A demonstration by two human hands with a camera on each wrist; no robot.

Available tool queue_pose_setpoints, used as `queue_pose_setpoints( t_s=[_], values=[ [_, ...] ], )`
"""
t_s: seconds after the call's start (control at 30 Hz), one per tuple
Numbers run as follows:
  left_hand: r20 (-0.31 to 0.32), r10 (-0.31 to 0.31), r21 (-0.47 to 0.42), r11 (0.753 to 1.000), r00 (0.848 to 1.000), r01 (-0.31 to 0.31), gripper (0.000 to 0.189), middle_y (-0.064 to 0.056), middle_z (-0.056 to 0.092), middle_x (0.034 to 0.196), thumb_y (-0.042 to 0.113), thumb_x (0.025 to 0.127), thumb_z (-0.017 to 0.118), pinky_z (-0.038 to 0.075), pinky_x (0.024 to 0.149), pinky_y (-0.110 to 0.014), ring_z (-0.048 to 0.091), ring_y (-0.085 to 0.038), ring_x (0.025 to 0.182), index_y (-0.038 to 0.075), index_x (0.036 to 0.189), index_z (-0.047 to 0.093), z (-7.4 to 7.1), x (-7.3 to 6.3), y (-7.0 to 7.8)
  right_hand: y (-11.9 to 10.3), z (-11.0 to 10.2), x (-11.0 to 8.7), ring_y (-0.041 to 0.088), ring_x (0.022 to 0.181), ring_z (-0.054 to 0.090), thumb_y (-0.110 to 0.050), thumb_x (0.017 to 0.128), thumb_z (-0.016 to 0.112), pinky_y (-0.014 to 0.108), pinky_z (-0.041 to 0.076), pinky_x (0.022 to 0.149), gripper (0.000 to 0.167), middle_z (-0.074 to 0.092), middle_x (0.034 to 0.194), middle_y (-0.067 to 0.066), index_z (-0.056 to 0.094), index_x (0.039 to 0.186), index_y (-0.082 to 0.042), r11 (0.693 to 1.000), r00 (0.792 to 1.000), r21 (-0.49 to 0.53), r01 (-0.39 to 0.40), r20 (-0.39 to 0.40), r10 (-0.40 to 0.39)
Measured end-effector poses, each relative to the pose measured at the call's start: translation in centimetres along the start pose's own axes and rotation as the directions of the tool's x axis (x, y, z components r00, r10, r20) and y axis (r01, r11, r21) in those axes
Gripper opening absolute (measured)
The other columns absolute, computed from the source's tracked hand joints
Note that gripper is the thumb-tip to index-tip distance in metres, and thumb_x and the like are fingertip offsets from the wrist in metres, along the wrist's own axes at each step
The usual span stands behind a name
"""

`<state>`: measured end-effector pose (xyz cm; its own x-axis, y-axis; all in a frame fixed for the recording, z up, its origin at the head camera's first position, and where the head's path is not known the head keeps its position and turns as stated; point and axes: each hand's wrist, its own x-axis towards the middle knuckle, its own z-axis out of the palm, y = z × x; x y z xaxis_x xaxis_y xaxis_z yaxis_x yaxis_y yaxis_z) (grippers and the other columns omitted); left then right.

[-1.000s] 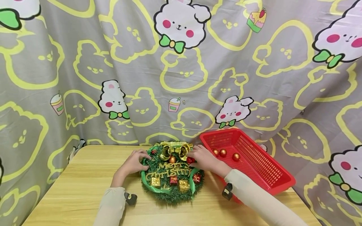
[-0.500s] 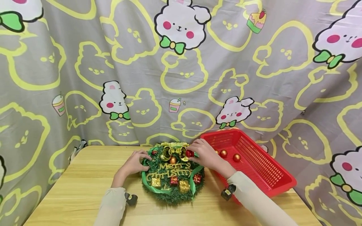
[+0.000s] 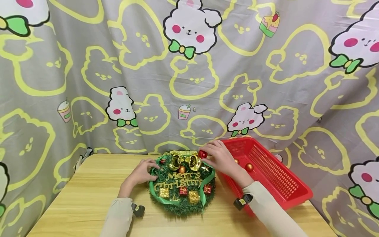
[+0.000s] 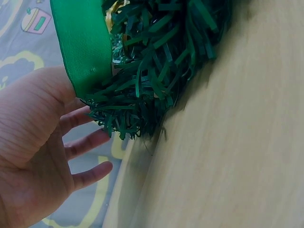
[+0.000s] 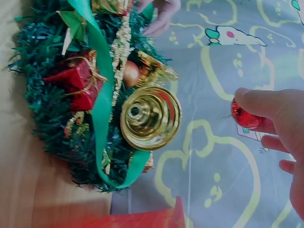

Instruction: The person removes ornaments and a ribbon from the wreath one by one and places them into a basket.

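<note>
A green tinsel Christmas wreath (image 3: 180,209) lies on the table, trimmed with green ribbon, gold lettering, small gift boxes and two gold bells (image 5: 151,118). At its left edge my left hand (image 3: 141,171) holds the rim. In the left wrist view, part of the thumb side is hidden behind the ribbon (image 4: 85,42), and the other fingers are at the underside of the tinsel. My right hand (image 3: 223,159) pinches a shiny red bauble (image 5: 244,115) between thumb and fingers, beside the right bell and apart from the wreath. A copper-gold bauble (image 3: 182,169) sits between the bells.
A red plastic basket (image 3: 299,199) with perforated sides stands right of the wreath, partly hidden by my right arm. Gold baubles (image 3: 249,167) lie in it. Behind the wooden table (image 3: 88,197) hangs a grey curtain (image 3: 154,79) printed with cartoon animals.
My right hand has lifted the red bauble up from the wreath's right side, then moved slightly right with it. The left hand has stayed at the wreath's left edge.
</note>
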<state>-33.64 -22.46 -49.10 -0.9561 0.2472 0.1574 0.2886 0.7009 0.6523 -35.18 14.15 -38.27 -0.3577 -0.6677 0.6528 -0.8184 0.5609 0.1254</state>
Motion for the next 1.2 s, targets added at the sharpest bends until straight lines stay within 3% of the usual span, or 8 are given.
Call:
queue_pose_setpoints(
  t_s=[0.23, 0.43, 0.83, 1.0, 1.2],
  values=[
    [-0.002, -0.011, 0.002, 1.0, 1.0, 0.011, 0.038, -0.014, 0.058, 0.139, 0.013, 0.076, 0.085, 0.043, 0.105, -0.064, 0.045, -0.037, 0.129, 0.016, 0.113, 0.077, -0.1, 0.0, 0.0, 1.2, -1.1, 0.1, 0.034, 0.109, 0.063, -0.019, 0.075, 0.09, 0.049, 0.047, 0.098, 0.05, 0.075, 0.112, 0.01, 0.073, 0.12, -0.007, 1.0, 0.991, 0.002, -0.006, -0.132, 0.006],
    [-0.006, -0.002, 0.008, 1.0, 1.0, 0.002, 0.035, -0.014, 0.058, 0.138, 0.012, 0.077, 0.085, 0.045, 0.103, -0.061, 0.046, -0.037, 0.128, 0.016, 0.111, 0.077, -0.1, 0.0, 0.0, 2.4, -1.9, -0.5, 0.033, 0.112, 0.061, -0.018, 0.078, 0.088, 0.051, 0.044, 0.103, 0.048, 0.075, 0.114, 0.011, 0.073, 0.122, -0.006, 0.998, 0.981, -0.005, -0.065, -0.181, 0.063],
    [-0.003, 0.0, 0.007, 1.0, 1.0, 0.0, 0.034, -0.014, 0.058, 0.137, 0.012, 0.078, 0.085, 0.045, 0.102, -0.061, 0.045, -0.037, 0.128, 0.016, 0.111, 0.077, -0.1, -0.1, 0.1, 4.3, -4.0, -0.8, 0.039, 0.109, 0.06, -0.013, 0.074, 0.09, 0.055, 0.041, 0.099, 0.05, 0.075, 0.112, 0.017, 0.073, 0.12, -0.003, 0.989, 0.949, 0.019, -0.147, -0.28, 0.147],
    [-0.003, 0.007, 0.01, 1.0, 1.0, -0.006, 0.033, -0.012, 0.059, 0.135, 0.012, 0.078, 0.085, 0.045, 0.101, -0.061, 0.045, -0.037, 0.128, 0.017, 0.11, 0.077, -0.1, 0.0, 0.1, 5.1, -4.9, -1.1, 0.039, 0.11, 0.059, -0.011, 0.074, 0.089, 0.055, 0.041, 0.098, 0.049, 0.075, 0.112, 0.016, 0.073, 0.12, -0.004, 0.985, 0.943, -0.006, -0.174, -0.29, 0.165],
    [-0.002, -0.003, 0.014, 1.0, 1.0, 0.003, 0.034, -0.012, 0.059, 0.137, 0.014, 0.078, 0.085, 0.045, 0.103, -0.061, 0.046, -0.036, 0.128, 0.017, 0.111, 0.077, -0.1, 0.0, 0.1, 6.6, -5.5, -1.6, 0.036, 0.11, 0.057, -0.013, 0.075, 0.089, 0.053, 0.041, 0.097, 0.049, 0.075, 0.111, 0.016, 0.073, 0.12, -0.004, 0.985, 0.955, -0.06, -0.161, -0.26, 0.14]
  ],
)
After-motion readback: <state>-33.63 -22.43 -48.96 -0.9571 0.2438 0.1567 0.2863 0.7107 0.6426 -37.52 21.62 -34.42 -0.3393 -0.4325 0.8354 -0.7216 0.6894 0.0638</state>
